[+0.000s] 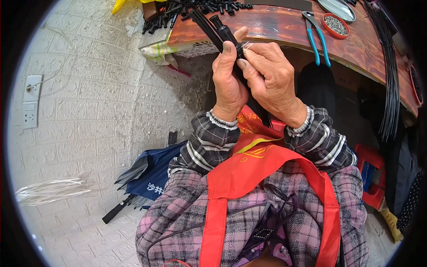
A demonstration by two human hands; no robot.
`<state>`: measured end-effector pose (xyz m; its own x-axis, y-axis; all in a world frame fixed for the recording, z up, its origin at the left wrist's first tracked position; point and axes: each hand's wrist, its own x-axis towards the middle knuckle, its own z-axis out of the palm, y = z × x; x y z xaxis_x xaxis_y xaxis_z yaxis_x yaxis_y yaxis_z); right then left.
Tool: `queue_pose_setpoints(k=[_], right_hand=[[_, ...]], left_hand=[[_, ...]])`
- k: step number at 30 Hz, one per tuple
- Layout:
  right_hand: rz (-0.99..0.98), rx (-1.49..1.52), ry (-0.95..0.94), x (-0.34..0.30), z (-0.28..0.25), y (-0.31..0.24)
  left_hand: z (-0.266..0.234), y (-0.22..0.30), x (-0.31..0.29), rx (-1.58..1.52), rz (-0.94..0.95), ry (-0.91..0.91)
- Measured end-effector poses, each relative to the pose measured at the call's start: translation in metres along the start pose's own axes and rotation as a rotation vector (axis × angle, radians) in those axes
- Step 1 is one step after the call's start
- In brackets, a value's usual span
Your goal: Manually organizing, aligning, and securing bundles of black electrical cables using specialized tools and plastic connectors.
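My left hand (229, 84) is closed round a bundle of thin black rods (205, 26) and a black tubular plastic fitting (222, 30), raised at the table's near edge. The rods run up past the thumb, and their lower ends hang down behind my wrists. My right hand (275, 82) meets it there, thumb and fingers pinched against the fitting's lower end. Thin silvery wires or pins (247, 46) stick out between the two hands. Whatever the right fingertips grip is mostly hidden.
The wooden table (267, 22) carries black plastic parts (178, 11), blue-handled pliers (313, 35), a red dish of small metal bits (336, 26) and a round tray (338, 8). Black rods (390, 89) overhang its right edge. A folded blue umbrella (149, 171) leans by the left wall; a red stool (372, 178) stands right.
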<state>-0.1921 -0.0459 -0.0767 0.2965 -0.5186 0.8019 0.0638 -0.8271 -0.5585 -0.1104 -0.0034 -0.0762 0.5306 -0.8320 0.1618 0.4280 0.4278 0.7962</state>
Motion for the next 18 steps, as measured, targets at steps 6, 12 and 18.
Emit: queue_pose_setpoints(k=[6,12,18], right_hand=[[0.623,0.623,-0.223,0.006,-0.016,-0.001],[0.589,0.669,-0.24,0.016,-0.019,0.002],[0.713,0.711,-0.315,0.023,-0.022,0.002]], left_hand=[[-0.003,0.004,-0.006,0.023,-0.006,-0.074],[0.004,0.005,-0.005,0.033,-0.033,-0.003],[0.001,0.003,-0.004,0.011,-0.035,0.0]])
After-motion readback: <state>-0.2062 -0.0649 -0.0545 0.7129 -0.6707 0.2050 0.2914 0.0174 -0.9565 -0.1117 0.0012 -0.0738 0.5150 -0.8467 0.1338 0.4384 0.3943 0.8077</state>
